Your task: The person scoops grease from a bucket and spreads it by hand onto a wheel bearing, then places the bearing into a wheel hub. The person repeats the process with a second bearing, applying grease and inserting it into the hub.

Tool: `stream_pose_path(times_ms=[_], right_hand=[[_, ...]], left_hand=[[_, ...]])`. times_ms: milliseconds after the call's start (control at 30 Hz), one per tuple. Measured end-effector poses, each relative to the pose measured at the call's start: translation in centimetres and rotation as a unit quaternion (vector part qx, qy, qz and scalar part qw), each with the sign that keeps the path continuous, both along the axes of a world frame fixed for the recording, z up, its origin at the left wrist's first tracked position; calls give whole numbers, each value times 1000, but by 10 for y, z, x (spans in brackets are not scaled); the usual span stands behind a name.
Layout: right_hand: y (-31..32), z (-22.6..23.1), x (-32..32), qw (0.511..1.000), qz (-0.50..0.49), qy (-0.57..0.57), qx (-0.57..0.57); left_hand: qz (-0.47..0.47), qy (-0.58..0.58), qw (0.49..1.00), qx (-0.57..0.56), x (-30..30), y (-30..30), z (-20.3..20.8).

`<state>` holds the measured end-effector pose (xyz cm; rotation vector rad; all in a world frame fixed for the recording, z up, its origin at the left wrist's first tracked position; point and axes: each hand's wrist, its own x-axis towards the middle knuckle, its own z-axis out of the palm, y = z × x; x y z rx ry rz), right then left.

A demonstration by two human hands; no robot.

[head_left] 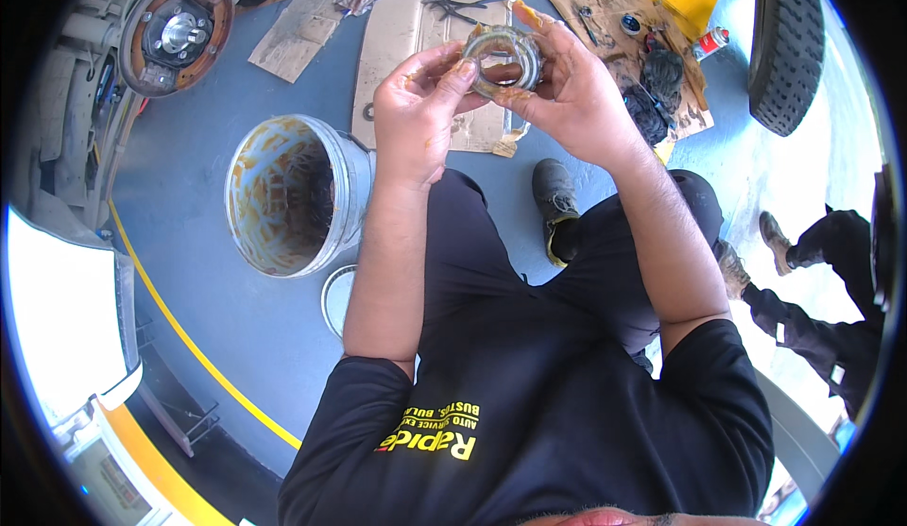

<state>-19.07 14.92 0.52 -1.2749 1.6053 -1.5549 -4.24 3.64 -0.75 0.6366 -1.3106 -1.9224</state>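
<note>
Metal ring point(530, 58), grease-smeared: being clamped between left grip point(421, 90) and right grip point(573, 90), likely feeling weighty, stiff and slippery, best being held around the outside.

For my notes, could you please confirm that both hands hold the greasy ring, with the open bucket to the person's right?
Not quite: the head view shows the open bucket on their left; left hand and right hand do hold the greasy ring.
</note>
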Motion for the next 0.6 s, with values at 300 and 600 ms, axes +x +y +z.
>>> stream_pose_path(times_ms=[300, 600], right_hand=[[0, 10, -6, 997, 16, 71, 38], [-4, 8, -23, 995, 39, -91, -17]], left_hand=[[25, 73, 996, -33, -4, 13, -10], [64, -22, 960, -272, 8, 17, -2]])
